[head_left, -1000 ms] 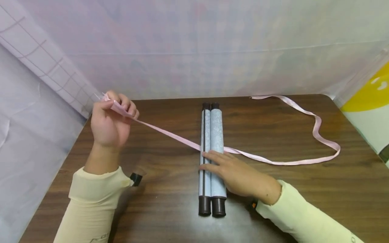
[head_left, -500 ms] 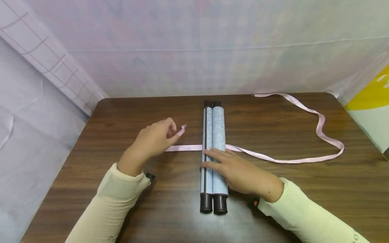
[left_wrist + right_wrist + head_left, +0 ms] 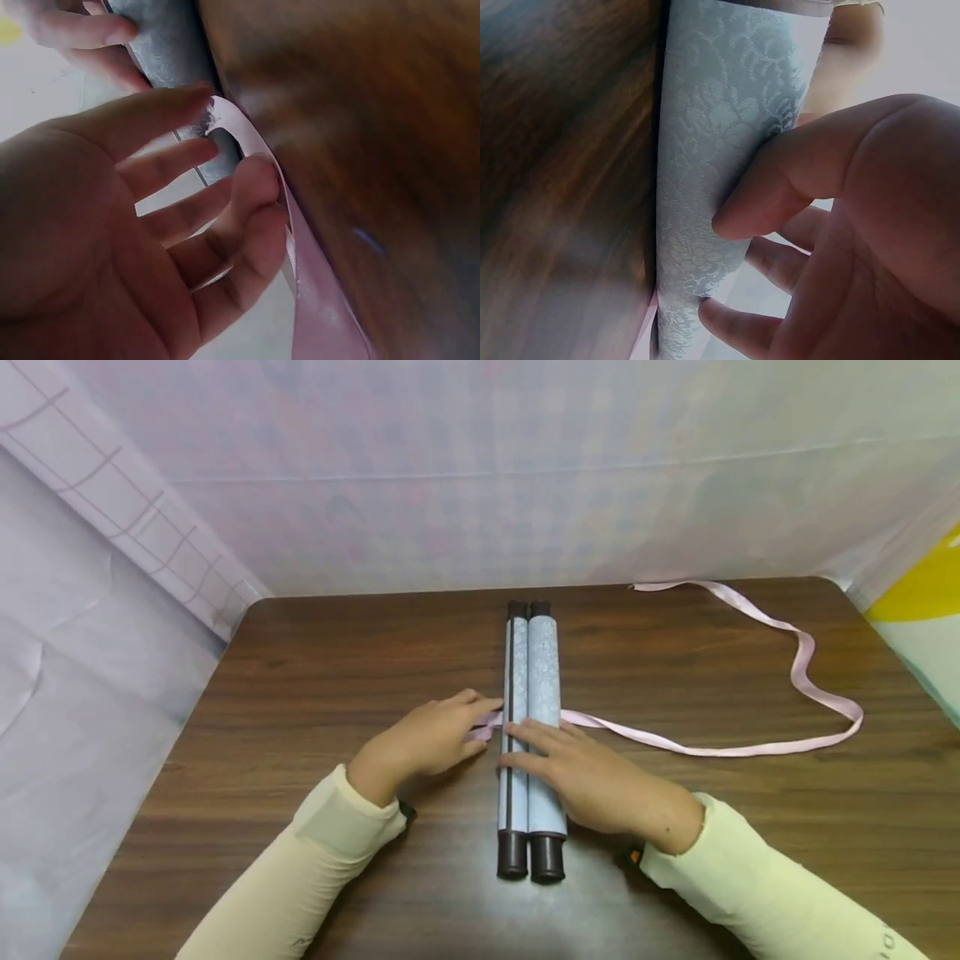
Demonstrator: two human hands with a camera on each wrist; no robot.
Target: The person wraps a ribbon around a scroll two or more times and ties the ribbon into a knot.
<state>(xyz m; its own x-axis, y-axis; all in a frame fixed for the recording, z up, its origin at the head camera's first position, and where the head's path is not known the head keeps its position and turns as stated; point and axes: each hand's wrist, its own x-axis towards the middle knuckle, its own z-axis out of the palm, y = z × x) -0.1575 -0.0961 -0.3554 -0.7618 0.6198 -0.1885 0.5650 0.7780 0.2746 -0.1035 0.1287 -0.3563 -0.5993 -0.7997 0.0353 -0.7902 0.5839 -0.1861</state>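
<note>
A rolled scroll [image 3: 544,672] lies lengthwise on the table as two pale blue brocade rolls side by side, with dark brown end knobs. A pink ribbon [image 3: 675,746] passes beneath it and comes out on both sides. My left hand [image 3: 427,735] is close against the scroll's left side, fingers curled at the short part of the ribbon [image 3: 322,315]; the frayed end shows at the thumb tip in the left wrist view. Across the rolls rests my right hand [image 3: 600,781], fingers extended and thumb on the patterned cloth [image 3: 720,120].
The brown wooden table [image 3: 337,652] reaches back to a pale curtain [image 3: 480,485]. On the right, the ribbon's long tail winds up to the table's back edge. A yellow shape [image 3: 918,585] shows on the right-hand backdrop.
My left hand has come from the far left, bringing the ribbon's end rightward and down to the scroll's left side. The right hand has stayed on the scroll.
</note>
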